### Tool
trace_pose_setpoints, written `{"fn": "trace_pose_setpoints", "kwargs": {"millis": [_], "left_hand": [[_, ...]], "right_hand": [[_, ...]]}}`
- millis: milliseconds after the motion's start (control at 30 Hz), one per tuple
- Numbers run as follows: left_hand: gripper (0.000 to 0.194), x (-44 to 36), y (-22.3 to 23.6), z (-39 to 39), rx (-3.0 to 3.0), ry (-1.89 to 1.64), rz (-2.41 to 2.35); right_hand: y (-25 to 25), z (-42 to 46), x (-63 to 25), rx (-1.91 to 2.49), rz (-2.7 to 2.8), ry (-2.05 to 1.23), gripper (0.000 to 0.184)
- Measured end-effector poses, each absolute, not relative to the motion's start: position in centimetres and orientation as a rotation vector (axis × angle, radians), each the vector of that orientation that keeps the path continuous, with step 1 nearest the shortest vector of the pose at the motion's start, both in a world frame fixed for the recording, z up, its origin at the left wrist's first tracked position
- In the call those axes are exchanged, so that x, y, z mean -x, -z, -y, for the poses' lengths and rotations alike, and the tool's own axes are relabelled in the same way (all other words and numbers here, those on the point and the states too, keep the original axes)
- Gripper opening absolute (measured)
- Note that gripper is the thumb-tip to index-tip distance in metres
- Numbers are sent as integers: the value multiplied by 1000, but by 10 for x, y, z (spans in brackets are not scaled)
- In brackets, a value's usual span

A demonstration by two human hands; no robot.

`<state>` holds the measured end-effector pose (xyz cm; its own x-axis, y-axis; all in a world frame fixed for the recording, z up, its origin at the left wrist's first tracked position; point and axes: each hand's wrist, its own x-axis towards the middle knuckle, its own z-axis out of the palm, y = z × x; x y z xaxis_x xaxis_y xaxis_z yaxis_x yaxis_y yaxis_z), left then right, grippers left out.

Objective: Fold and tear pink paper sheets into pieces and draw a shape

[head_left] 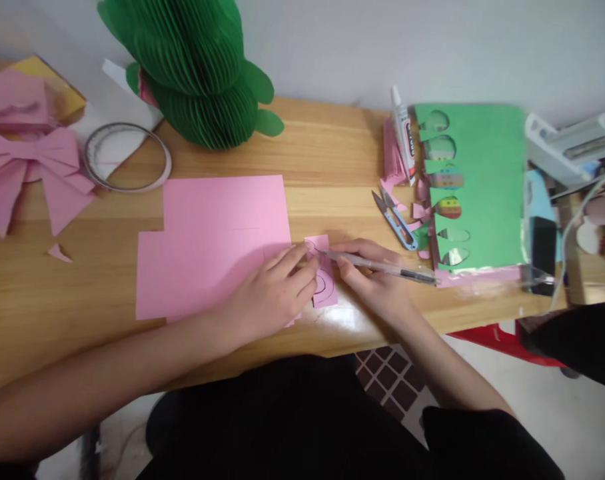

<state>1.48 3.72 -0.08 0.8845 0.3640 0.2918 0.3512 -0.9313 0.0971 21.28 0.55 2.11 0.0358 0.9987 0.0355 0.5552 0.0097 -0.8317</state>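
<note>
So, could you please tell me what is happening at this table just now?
A person is holding a pen in the right hand, its tip on a small pink paper strip that carries dark curved lines. The left hand rests at the strip's edge and partly over the larger pink sheets. Blue snips lie on the table, beyond the right hand.

The person wears a plain black top (292,427), filling the six o'clock edge, with no print that I can make out. One loose black sleeve (487,440) shows toward five o'clock, stopping around the elbow. The left hand (272,293) and right hand (377,277) are bare.
</note>
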Motion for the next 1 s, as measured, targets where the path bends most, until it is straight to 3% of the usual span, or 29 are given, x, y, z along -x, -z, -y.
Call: {"fn": "trace_pose_setpoints", "kwargs": {"millis": [1000], "left_hand": [[29, -14, -9, -43, -3053, -344, -434]], "right_hand": [[-24, 10, -212, 1683, 1650, -722, 15]]}}
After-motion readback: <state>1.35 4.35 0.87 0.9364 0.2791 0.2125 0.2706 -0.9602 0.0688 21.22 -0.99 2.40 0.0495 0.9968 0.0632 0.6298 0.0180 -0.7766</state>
